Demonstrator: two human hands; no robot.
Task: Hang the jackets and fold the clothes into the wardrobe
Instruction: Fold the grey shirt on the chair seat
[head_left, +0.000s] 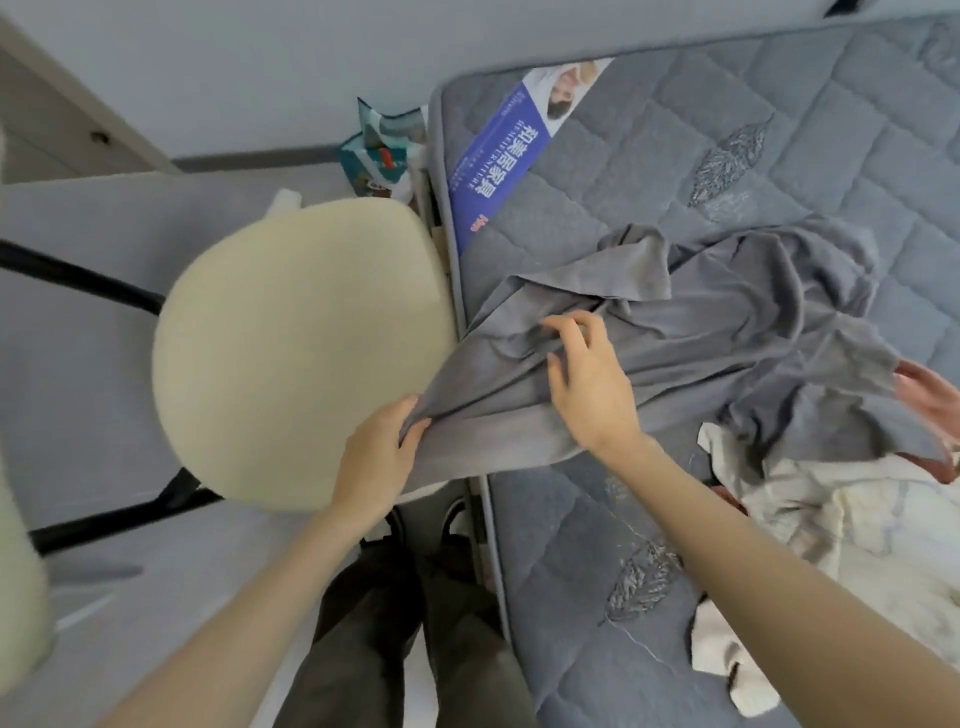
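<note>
A grey garment (717, 332) lies crumpled across the quilted grey mattress (810, 145), one end drawn over the bed's left edge. My left hand (382, 452) pinches that end between thumb and fingers, just beside the chair seat. My right hand (584, 379) hovers on the cloth's middle, fingers curled and spread over a fold; whether it grips the fabric I cannot tell. A heap of white and cream clothes (831, 519) sits at the right, with a pink piece (930, 395) showing at the frame's edge.
A cream round chair seat (296, 353) on black legs stands close against the bed's left side. A printed bag (384, 150) sits on the floor by the bed's corner. A blue label (498, 156) covers the mattress edge. My dark trousers and shoes are below.
</note>
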